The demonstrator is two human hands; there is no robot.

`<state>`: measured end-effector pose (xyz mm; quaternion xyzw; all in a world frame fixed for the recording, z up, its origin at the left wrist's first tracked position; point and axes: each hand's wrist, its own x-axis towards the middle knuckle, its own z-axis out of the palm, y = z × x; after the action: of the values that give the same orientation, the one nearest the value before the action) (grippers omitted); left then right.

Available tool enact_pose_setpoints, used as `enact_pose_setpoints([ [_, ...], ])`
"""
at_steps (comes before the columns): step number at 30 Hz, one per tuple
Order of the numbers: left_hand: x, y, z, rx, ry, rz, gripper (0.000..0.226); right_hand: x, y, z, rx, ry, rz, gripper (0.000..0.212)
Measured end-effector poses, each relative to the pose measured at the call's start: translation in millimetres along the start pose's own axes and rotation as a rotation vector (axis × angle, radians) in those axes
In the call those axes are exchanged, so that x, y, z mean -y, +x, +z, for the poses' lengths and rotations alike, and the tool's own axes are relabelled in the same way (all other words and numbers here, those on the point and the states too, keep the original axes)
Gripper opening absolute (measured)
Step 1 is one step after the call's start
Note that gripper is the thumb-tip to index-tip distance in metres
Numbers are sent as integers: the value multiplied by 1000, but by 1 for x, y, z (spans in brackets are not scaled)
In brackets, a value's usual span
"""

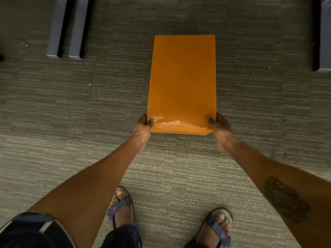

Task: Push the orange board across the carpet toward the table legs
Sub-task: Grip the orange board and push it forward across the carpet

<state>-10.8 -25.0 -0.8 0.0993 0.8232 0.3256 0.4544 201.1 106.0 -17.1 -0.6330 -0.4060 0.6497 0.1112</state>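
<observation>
Grey striped carpet (53,122) fills the view, seen from above. An orange board (182,83) lies lengthwise at centre, far end pointing between grey table legs: two legs (66,33) at upper left, one leg (325,38) at upper right, all well apart from the board. Near end of the board looks glossy w/ light glare. Two bare forearms reach down from the bottom corners. L hand (143,129) clamps the board's near-left corner, thumb on top, fingers curled under the edge. R hand (221,127) clamps the near-right corner the same way, thumb on top. Tattoo (284,199) on the R forearm. Below, two feet in blue-strapped sandals (123,206) stand on the carpet, near the bottom edge.
</observation>
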Motion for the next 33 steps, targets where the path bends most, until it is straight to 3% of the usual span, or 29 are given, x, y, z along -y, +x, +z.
enact_pose_setpoints([
  [6, -9, 4, -41, -42, -30, 54, 27, 26, -4, 36, 15, 9, -41, 38],
  [18, -12, 141, -148, 75, 12, 259, 36, 66, 58, 169, -18, 78, -154, 38],
  [33, -36, 225, -206, 22, 45, 207, 32, 113, 109, 255, -73, 26, -140, 34],
])
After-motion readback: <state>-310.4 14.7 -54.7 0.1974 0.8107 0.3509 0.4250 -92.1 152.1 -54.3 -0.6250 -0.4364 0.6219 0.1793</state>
